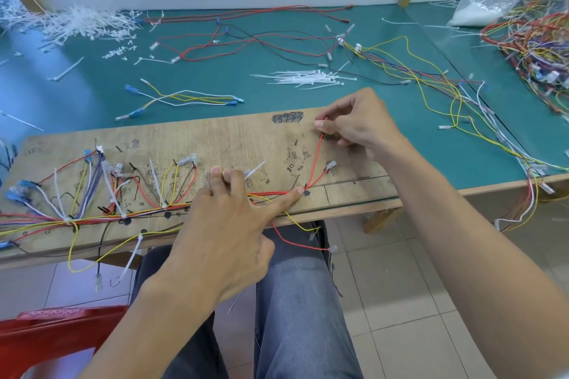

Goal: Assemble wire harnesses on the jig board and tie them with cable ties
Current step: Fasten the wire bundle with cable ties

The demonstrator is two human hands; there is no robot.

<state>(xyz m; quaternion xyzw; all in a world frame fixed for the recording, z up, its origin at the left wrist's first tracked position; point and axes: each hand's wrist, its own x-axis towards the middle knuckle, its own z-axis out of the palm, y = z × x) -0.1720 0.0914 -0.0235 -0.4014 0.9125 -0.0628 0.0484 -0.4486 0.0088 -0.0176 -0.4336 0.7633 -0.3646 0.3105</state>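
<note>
So I'm mid-routing on this one. My right hand (357,126) has the end of a red wire (314,160) pinched between thumb and fingertip, grip narrow, up near the far right of the wooden board (215,135), just below the scribbled number. My left hand (228,209) is flat on the main bundle (147,212), index finger stretched out and pressing the wires down at the branch point where the red ones fan off. That hand isn't gripping anything as far as I can tell, just pinning.

The left half of the board looks mostly done, branches fanned out to their connectors with white ties already on. The right end isn't tied yet, and a red and a yellow wire hang off the front edge over my lap.

Next I'd guess the red end needs hooking on its peg, kept taut so the branch doesn't slip, then a tie at the junction. The pile of cable ties (308,77) sits on the green bench (215,71) just beyond the board, so one hand has to let go to reach it.
</note>
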